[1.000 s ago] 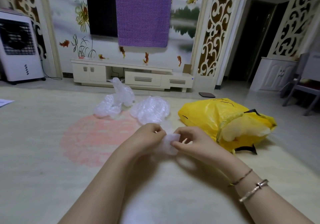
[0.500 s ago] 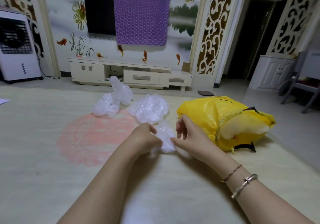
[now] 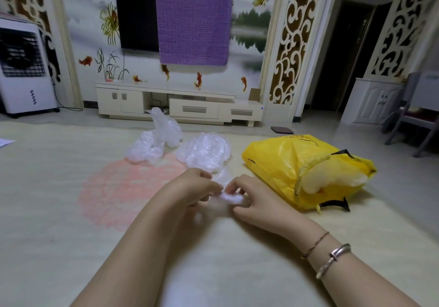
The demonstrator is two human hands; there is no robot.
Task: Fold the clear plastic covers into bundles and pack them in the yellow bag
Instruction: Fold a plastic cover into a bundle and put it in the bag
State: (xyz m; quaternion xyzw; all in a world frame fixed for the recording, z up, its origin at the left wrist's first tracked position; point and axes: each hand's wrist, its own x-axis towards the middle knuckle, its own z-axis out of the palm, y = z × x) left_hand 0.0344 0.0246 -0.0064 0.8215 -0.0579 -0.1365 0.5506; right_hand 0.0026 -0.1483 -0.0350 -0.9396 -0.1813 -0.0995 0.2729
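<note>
The left hand (image 3: 192, 189) and the right hand (image 3: 255, 199) meet low over the floor mat (image 3: 59, 211), and between them sits a small crumpled clear plastic cover (image 3: 231, 198), pinched by the curled fingers of both hands: the left grips its left end, the right thumb and fingers close round its right end. A thin brown cord and a silver bracelet (image 3: 333, 260) circle the right wrist. Just beyond the hands, touching the held piece or nearly so, lies a rounded heap of clear covers (image 3: 206, 151); left of that heap lies a second, looser pile of covers (image 3: 154, 140), one part of it standing up. To the right of the hands, close by, the yellow bag (image 3: 285, 166) lies on its side on the mat, its mouth turned to the right, with pale contents showing in the opening. Under the hands and to their left the mat bears a faded pink round patch (image 3: 123, 192). Beyond the mat a cream TV cabinet (image 3: 178, 103) stands against a painted wall, below a dark screen half hung with a purple cloth (image 3: 193, 25). A white air cooler (image 3: 23, 69) stands far left of the cabinet.
</note>
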